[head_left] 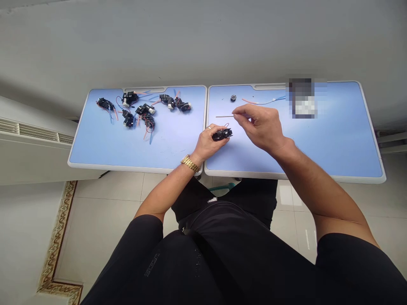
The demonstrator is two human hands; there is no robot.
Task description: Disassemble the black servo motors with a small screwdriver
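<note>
My left hand (207,145), with a gold watch at its wrist, is closed around a small black mechanical unit (222,134) just above the right-hand blue table. A thin wire stands up from this unit. To the right and slightly farther back, my right hand (263,127) pinches a thin metal rod (224,116), which points left and lies nearly level. The rod's tip is behind the black unit and apart from it. Its other end is hidden in my fingers, so I cannot tell what kind of tool it is.
Several similar black units (146,110) with orange and blue tubes lie on the left table (104,148). A small round black part (233,98) and loose tubing (254,102) lie on the right table (340,148). A blurred-out object (302,99) stands behind my right hand.
</note>
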